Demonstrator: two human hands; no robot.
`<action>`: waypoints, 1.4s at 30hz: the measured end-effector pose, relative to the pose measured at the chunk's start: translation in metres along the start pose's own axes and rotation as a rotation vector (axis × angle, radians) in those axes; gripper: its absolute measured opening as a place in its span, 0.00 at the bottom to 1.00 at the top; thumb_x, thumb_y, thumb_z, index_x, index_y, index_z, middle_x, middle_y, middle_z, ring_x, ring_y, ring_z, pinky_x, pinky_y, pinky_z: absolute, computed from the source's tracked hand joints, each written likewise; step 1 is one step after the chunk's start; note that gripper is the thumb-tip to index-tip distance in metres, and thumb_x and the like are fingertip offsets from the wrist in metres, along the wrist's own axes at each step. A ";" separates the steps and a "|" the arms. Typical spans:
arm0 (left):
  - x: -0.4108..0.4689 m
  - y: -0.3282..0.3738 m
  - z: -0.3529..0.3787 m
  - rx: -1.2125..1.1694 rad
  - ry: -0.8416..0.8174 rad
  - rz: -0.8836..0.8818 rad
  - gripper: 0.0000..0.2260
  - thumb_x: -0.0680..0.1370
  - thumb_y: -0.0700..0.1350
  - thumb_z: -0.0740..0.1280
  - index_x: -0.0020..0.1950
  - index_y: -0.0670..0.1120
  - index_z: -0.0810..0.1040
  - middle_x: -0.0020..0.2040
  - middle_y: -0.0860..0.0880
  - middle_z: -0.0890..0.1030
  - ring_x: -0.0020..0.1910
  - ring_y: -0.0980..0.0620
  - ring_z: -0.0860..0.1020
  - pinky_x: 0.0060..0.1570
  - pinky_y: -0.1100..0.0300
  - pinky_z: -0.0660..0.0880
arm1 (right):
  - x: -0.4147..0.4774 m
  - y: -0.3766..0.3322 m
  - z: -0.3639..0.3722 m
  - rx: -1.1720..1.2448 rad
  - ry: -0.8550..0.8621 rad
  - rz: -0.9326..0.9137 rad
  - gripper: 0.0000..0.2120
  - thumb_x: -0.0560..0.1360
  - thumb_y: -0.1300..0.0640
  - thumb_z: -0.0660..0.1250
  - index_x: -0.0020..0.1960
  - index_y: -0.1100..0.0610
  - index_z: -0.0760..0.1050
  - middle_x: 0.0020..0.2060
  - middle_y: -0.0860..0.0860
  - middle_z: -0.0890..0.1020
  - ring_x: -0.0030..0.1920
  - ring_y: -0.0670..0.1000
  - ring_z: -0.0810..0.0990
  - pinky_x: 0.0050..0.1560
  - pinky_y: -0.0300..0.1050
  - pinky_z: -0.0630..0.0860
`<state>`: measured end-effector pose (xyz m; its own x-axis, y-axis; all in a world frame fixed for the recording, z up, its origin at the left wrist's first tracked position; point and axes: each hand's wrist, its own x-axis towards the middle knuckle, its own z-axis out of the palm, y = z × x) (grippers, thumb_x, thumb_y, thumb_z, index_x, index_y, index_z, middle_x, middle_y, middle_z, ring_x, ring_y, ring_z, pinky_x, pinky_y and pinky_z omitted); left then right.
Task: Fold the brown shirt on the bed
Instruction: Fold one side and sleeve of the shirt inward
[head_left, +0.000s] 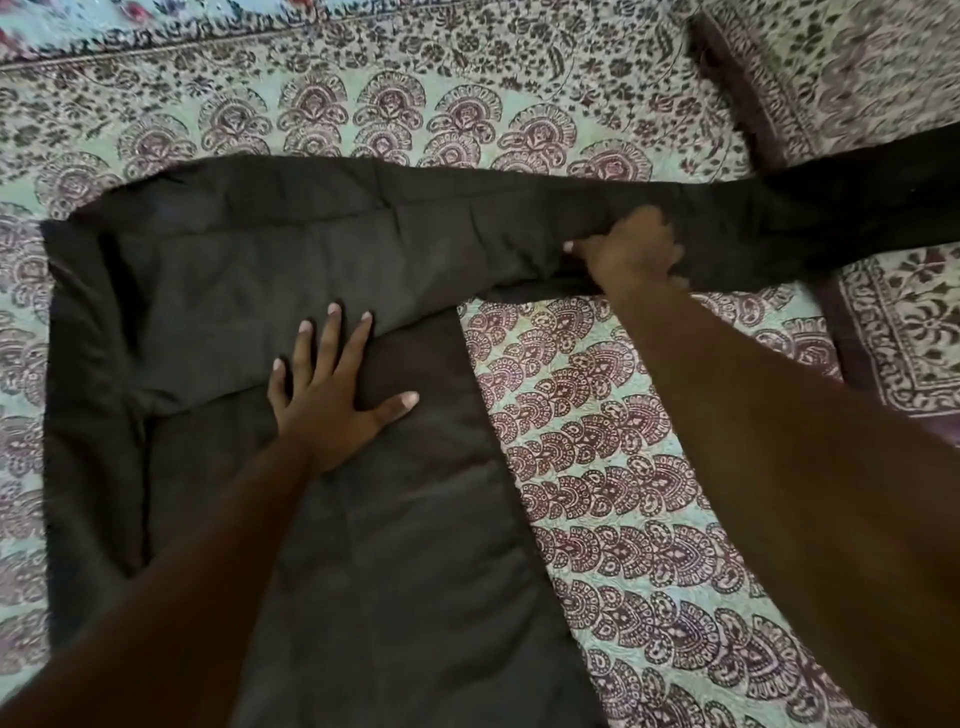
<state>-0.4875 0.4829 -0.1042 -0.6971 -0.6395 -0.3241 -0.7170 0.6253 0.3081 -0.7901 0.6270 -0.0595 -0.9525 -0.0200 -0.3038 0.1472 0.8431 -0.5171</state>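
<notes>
The brown shirt (208, 270) lies flat across the patterned bedspread (597, 415). The left hand (332, 395) rests on the shirt's middle, fingers spread, pressing the cloth down. The right hand (631, 249), out along the shirt's sleeve (821, 213), has its fingers curled round a bunch of it. Bare bedspread shows beyond the shirt's right edge, below that sleeve.

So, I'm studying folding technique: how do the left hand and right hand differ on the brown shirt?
The left hand lies flat with fingers spread, pressing the body of the dark brown fabric shirt; the right hand has its fingers curled, gripping the shirt's long sleeve. The left hand sits nearer the person; the right hand reaches farther out. Both touch the same shirt.
</notes>
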 end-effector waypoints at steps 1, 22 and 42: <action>-0.001 0.001 0.000 -0.011 0.004 0.003 0.48 0.64 0.82 0.52 0.79 0.70 0.39 0.82 0.63 0.36 0.82 0.54 0.36 0.78 0.40 0.41 | 0.003 -0.003 0.004 0.090 0.020 -0.005 0.20 0.70 0.50 0.79 0.58 0.54 0.77 0.62 0.55 0.79 0.68 0.58 0.75 0.67 0.55 0.71; -0.125 -0.111 -0.118 -1.196 0.138 -0.225 0.25 0.73 0.25 0.70 0.67 0.43 0.80 0.56 0.40 0.86 0.59 0.42 0.83 0.62 0.48 0.80 | -0.355 0.022 0.064 0.597 -0.693 -0.888 0.09 0.71 0.66 0.77 0.41 0.59 0.77 0.39 0.46 0.81 0.42 0.47 0.82 0.44 0.41 0.76; -0.324 -0.196 -0.015 -0.814 0.010 -0.280 0.37 0.70 0.28 0.73 0.76 0.49 0.70 0.64 0.46 0.79 0.49 0.58 0.83 0.45 0.77 0.73 | -0.476 0.102 0.077 -0.306 -1.031 -1.271 0.10 0.66 0.56 0.73 0.46 0.48 0.86 0.46 0.45 0.84 0.47 0.46 0.79 0.47 0.31 0.71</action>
<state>-0.1212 0.5605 -0.0461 -0.4911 -0.7284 -0.4778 -0.6409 -0.0694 0.7645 -0.3009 0.6815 -0.0288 0.1661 -0.9484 -0.2700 -0.7055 0.0771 -0.7045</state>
